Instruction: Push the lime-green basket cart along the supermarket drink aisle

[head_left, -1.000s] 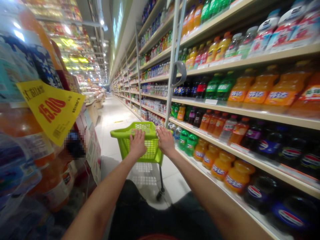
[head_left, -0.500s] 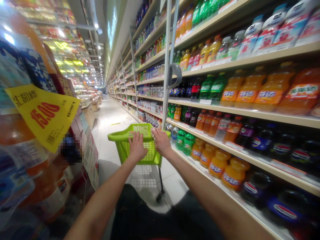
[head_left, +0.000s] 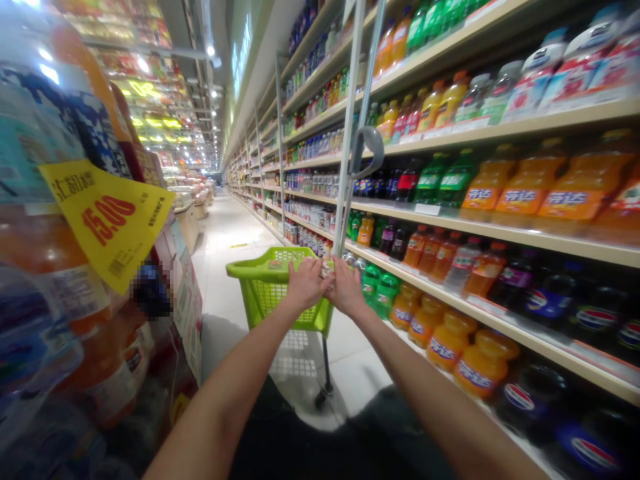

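While the head view shows the left hand (head_left: 306,285) and the right hand (head_left: 347,285) meeting over the right part of the near rim of the green cart (head_left: 255,271), the work lies at the fingertips. A small pale item (head_left: 327,272) appears between them; it is too blurred to identify.

Hand state: fingers of both hands are drawn in and bent toward each other, not spread. Whether either hand pinches the item, or the two merely press together around it, cannot be told. Contact between the hands and the rim cannot be confirmed either.

Recommended handling, as a judgement:

1. Let one hand steady the item and the other do the fine work; equal pulling from both sides could make it slip.
2. Work over the basket's mesh interior, to the left, rather than past the right rim, where a dropped piece could reach the floor (head_left: 214,293).
3. Apply little downward load to the cart. Its visible wheel (head_left: 324,395) may roll if the rim is pushed.
4. Hold the right elbow in. Orange bottles (head_left: 443,345) line the low shelf on the right; a yellow price sign (head_left: 107,223) projects at near left.
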`<move>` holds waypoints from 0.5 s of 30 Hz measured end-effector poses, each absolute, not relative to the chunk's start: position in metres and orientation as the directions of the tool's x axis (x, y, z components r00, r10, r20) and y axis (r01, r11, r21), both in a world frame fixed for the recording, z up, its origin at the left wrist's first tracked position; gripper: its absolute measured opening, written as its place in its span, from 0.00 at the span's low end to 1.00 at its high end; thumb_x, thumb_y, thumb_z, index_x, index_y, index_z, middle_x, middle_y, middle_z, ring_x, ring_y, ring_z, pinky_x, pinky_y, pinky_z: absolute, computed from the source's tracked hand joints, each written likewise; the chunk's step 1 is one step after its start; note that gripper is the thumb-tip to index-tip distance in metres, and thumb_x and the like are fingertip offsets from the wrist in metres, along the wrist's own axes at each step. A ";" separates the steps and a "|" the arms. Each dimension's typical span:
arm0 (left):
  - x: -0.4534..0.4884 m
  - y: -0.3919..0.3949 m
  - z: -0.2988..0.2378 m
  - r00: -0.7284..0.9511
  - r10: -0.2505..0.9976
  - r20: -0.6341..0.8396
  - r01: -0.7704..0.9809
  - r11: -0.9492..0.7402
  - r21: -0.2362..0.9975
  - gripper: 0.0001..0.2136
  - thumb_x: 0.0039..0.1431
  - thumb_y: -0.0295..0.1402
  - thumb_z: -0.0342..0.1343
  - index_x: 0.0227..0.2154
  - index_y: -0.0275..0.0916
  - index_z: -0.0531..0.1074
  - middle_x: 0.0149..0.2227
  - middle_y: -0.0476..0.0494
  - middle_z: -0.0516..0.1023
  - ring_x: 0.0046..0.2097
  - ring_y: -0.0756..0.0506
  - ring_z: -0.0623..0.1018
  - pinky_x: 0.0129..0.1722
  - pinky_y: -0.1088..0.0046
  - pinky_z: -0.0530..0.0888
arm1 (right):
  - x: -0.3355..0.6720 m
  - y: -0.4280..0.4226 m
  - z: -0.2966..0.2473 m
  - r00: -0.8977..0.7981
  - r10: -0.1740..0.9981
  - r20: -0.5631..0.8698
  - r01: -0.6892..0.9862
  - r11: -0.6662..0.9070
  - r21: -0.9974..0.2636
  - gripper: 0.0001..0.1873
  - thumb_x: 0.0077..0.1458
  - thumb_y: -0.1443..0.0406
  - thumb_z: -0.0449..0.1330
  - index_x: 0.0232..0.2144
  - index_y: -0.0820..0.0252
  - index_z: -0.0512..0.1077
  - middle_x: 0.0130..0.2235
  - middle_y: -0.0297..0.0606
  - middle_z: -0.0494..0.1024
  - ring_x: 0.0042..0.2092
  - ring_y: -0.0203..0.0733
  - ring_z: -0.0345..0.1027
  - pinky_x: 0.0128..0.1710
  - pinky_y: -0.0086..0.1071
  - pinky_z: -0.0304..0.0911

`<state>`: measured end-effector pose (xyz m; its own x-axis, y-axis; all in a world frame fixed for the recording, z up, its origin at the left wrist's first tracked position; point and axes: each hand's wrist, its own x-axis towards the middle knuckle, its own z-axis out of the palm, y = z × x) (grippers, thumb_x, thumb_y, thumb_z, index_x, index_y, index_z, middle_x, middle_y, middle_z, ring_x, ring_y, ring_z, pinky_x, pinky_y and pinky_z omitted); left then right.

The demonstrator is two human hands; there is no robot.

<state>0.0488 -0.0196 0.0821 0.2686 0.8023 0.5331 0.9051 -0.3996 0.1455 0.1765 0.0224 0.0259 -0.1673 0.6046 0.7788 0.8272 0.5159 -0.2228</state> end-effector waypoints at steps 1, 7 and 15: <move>0.053 -0.018 0.081 0.251 0.793 0.556 0.916 -0.380 0.128 0.21 0.58 0.41 0.42 0.52 0.41 0.60 0.55 0.41 0.64 0.58 0.41 0.60 0.57 0.46 0.49 | 0.180 0.021 0.025 -0.180 0.633 0.753 0.852 0.483 -0.202 0.40 0.46 0.59 0.55 0.59 0.69 0.47 0.56 0.56 0.60 0.58 0.57 0.51 0.53 0.56 0.47; 0.064 -0.011 0.072 0.227 0.778 0.586 0.943 -0.325 0.067 0.17 0.55 0.34 0.47 0.49 0.42 0.64 0.55 0.40 0.64 0.58 0.39 0.59 0.57 0.45 0.49 | 0.183 0.012 0.021 -0.266 0.624 0.735 0.870 0.483 -0.095 0.39 0.45 0.58 0.55 0.58 0.69 0.51 0.55 0.53 0.63 0.56 0.53 0.55 0.48 0.45 0.54; -0.006 -0.013 0.073 0.077 0.776 0.626 0.949 -0.249 0.192 0.17 0.54 0.30 0.47 0.48 0.47 0.65 0.56 0.46 0.63 0.58 0.44 0.61 0.57 0.52 0.53 | 0.179 0.000 0.022 -0.268 0.633 0.726 0.908 0.417 -0.028 0.29 0.52 0.59 0.50 0.56 0.61 0.56 0.55 0.47 0.64 0.56 0.52 0.53 0.52 0.53 0.44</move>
